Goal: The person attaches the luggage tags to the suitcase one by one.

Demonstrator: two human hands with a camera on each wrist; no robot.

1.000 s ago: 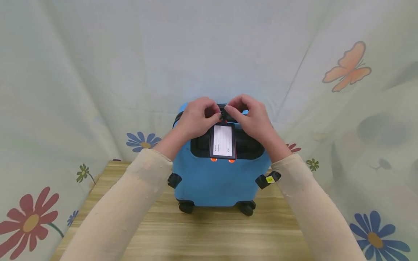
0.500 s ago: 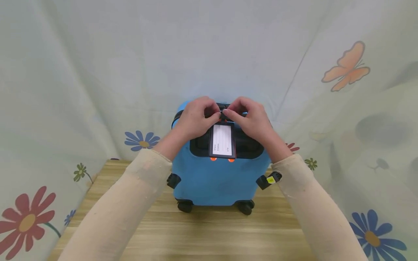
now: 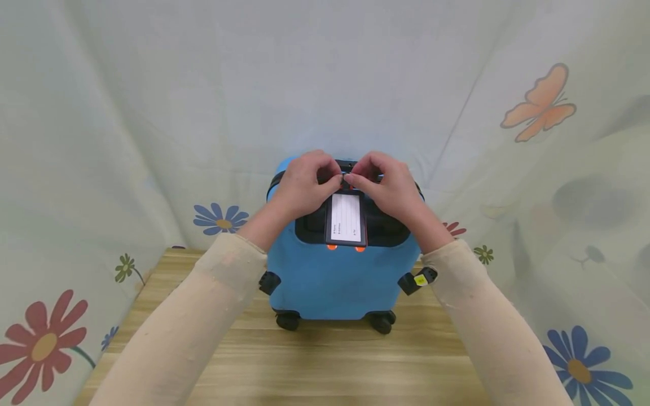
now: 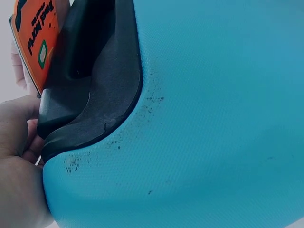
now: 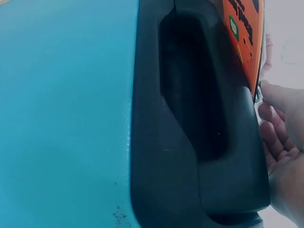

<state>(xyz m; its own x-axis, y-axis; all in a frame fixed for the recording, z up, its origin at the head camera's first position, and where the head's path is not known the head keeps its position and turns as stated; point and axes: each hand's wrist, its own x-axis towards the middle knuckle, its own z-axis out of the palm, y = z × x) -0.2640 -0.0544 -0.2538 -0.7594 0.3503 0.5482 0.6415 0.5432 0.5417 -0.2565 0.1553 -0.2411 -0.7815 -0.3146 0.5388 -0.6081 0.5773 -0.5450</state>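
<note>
A small blue suitcase [image 3: 335,282] stands upright, its black carry handle [image 3: 386,225] facing me. Over that handle hangs a luggage tag [image 3: 346,219], with a lined white card in front; the wrist views show its orange back with printed lettering. My left hand [image 3: 308,183] pinches the tag's short dark strap [image 3: 347,184] above the card. From the other side, my right hand [image 3: 391,183] pinches the same strap, thumb tip close to the left one. Fingertips hide most of the strap. In the left wrist view, my left hand [image 4: 19,142] lies beside the handle's end.
The suitcase's wheels [image 3: 382,321] rest on a wood-grain surface [image 3: 325,366]. A black clip with a yellow label [image 3: 418,279] sticks out at its right side, and another black clip [image 3: 270,282] at its left. A pale printed curtain [image 3: 325,79] surrounds the back and sides.
My right thumb and fingertips have come down a little, closer to the left fingertips at the strap. The left hand, tag and suitcase stay nearly in place; the view shifts slightly.
</note>
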